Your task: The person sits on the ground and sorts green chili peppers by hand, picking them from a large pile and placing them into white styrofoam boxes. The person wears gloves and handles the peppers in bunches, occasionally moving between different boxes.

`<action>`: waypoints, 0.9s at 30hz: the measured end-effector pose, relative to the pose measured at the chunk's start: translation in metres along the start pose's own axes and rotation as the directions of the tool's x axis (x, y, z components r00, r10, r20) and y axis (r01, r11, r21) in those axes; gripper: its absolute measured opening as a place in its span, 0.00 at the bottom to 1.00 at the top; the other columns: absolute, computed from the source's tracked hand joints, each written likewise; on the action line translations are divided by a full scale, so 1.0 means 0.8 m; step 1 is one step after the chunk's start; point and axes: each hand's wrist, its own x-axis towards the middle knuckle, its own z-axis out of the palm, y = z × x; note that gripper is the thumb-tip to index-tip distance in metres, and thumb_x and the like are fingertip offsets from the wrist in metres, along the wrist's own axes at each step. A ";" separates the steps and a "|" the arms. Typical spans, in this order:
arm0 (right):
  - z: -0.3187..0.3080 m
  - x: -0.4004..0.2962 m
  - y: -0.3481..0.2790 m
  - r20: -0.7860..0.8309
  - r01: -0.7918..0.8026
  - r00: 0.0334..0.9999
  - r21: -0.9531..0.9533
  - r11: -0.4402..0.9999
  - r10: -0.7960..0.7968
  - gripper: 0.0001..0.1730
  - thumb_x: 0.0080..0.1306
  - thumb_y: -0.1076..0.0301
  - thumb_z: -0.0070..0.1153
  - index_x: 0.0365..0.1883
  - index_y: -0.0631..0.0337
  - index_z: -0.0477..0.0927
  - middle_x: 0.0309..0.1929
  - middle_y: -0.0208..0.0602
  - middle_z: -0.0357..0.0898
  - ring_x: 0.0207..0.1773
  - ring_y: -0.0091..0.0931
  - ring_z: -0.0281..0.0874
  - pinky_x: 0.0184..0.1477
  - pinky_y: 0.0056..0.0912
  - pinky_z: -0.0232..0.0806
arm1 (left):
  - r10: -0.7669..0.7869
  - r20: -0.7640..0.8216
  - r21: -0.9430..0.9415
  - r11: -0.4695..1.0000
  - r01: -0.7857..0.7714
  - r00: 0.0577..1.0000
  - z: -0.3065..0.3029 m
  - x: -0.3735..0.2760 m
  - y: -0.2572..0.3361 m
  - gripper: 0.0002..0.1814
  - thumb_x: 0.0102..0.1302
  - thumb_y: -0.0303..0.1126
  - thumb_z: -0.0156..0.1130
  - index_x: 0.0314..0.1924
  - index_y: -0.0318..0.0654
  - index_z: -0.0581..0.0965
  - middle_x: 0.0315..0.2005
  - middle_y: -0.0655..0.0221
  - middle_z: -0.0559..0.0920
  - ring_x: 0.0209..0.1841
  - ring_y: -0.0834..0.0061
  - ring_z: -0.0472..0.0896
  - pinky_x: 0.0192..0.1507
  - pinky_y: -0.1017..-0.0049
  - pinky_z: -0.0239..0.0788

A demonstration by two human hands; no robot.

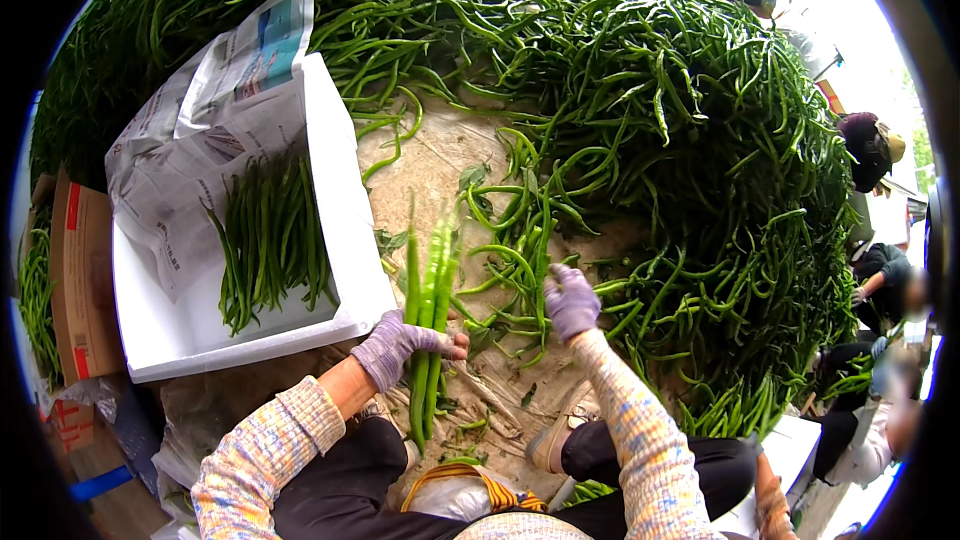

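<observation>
My left hand [405,347], in a purple fingerless-looking glove, grips a small bundle of long green chili peppers [429,300]. The bundle stands roughly lengthwise in the view, just right of a white foam box [360,270]. Inside that box, a neat row of green peppers [274,240] lies on newspaper [217,142] lining. My right hand [574,304], gloved in the same purple, is over loose curved peppers [525,270] on the ground sheet. Its fingers are bent beside a pepper; whether they hold it is unclear.
A huge pile of green peppers [675,127] curves around the back and right. A cardboard box [90,277] with peppers stands at far left. Between my feet lies a bag with a striped strap [502,491]. Several people [881,285] sit along the right edge, near another white box [787,439].
</observation>
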 end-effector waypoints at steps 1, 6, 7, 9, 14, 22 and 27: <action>0.004 0.025 0.021 0.050 -0.077 0.996 0.069 0.995 0.074 0.21 0.62 0.54 0.50 0.51 0.51 0.74 0.48 0.41 0.76 0.50 0.39 0.74 0.50 0.39 0.67 | -0.001 -0.030 0.000 1.000 0.001 1.000 0.002 0.004 0.002 0.29 0.46 0.15 0.66 0.50 0.31 0.66 0.38 0.54 0.80 0.34 0.63 0.82 0.32 0.70 0.78; 0.030 0.080 0.004 0.217 -0.243 0.955 0.169 0.955 0.204 0.27 0.55 0.53 0.59 0.50 0.59 0.75 0.46 0.45 0.78 0.50 0.38 0.75 0.52 0.36 0.66 | 0.020 -0.099 -0.047 0.999 -0.025 0.995 -0.005 0.009 0.000 0.25 0.45 0.15 0.66 0.45 0.29 0.69 0.35 0.54 0.80 0.31 0.64 0.82 0.29 0.70 0.78; 0.031 0.083 0.009 0.242 -0.235 0.952 0.185 0.954 0.188 0.27 0.54 0.54 0.59 0.50 0.60 0.75 0.45 0.46 0.78 0.49 0.37 0.76 0.51 0.36 0.66 | 0.016 -0.120 -0.018 1.000 -0.018 0.993 -0.003 0.009 0.002 0.24 0.46 0.15 0.66 0.44 0.29 0.69 0.33 0.54 0.80 0.29 0.65 0.82 0.28 0.70 0.78; 0.028 0.086 0.026 0.283 -0.220 0.947 0.217 0.951 0.154 0.28 0.53 0.56 0.60 0.50 0.61 0.74 0.44 0.46 0.79 0.47 0.37 0.77 0.50 0.35 0.67 | 0.014 -0.155 0.039 0.999 -0.008 0.988 0.002 0.004 0.011 0.21 0.46 0.16 0.65 0.43 0.28 0.70 0.29 0.56 0.80 0.25 0.67 0.81 0.27 0.70 0.78; -0.047 0.003 0.046 0.389 -0.334 0.919 0.854 0.400 -0.063 0.22 0.60 0.68 0.53 0.53 0.63 0.73 0.30 0.37 0.79 0.27 0.18 0.74 0.29 0.18 0.66 | 0.177 -0.096 0.355 0.926 -0.132 0.980 0.015 0.001 0.012 0.13 0.49 0.22 0.68 0.34 0.28 0.75 0.26 0.62 0.80 0.27 0.73 0.81 0.29 0.76 0.76; -0.150 -0.112 -0.034 0.557 -0.521 0.732 0.829 0.205 -0.391 0.22 0.61 0.63 0.52 0.52 0.63 0.73 0.28 0.35 0.78 0.20 0.16 0.68 0.19 0.15 0.60 | 0.623 0.513 0.717 0.068 -0.694 0.591 0.093 -0.022 0.001 0.23 0.48 0.29 0.65 0.47 0.38 0.72 0.27 0.63 0.79 0.28 0.71 0.76 0.35 0.71 0.70; -0.174 -0.125 -0.067 0.470 -0.573 0.792 0.792 -0.210 -0.388 0.29 0.70 0.47 0.38 0.53 0.66 0.68 0.32 0.38 0.79 0.17 0.19 0.64 0.21 0.17 0.61 | 0.623 0.250 0.606 0.496 -0.622 0.741 0.097 -0.080 0.059 0.19 0.50 0.30 0.68 0.41 0.36 0.74 0.26 0.66 0.80 0.28 0.73 0.78 0.33 0.75 0.71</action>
